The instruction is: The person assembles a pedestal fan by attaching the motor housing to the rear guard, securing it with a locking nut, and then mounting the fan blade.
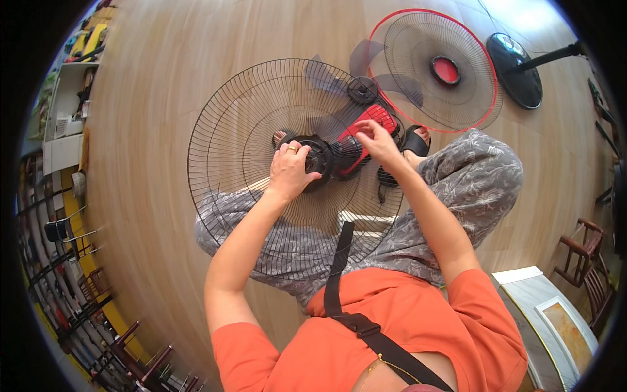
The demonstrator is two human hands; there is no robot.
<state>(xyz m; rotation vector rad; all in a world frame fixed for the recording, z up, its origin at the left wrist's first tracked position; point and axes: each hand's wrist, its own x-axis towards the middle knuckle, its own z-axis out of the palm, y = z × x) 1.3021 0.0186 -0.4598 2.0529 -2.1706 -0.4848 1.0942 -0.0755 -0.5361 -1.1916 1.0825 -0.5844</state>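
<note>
My left hand (290, 170) grips the black centre hub (317, 160) of a wire fan grille (228, 104) lying over my lap. My right hand (379, 144) is just right of the hub, fingers curled over the red-and-black fan body (353, 157); what they hold, if anything, is too small to make out. Translucent grey fan blades (398, 88) with a dark hub (362, 90) show beyond the grille, partly behind it.
A second grille with a red rim (480, 121) lies at the upper right, beside a round black stand (513, 85) with a pole. Shelving (65, 104) and stacked items line the left side. A small wooden chair (581, 242) and pale panels (522, 287) are at the right.
</note>
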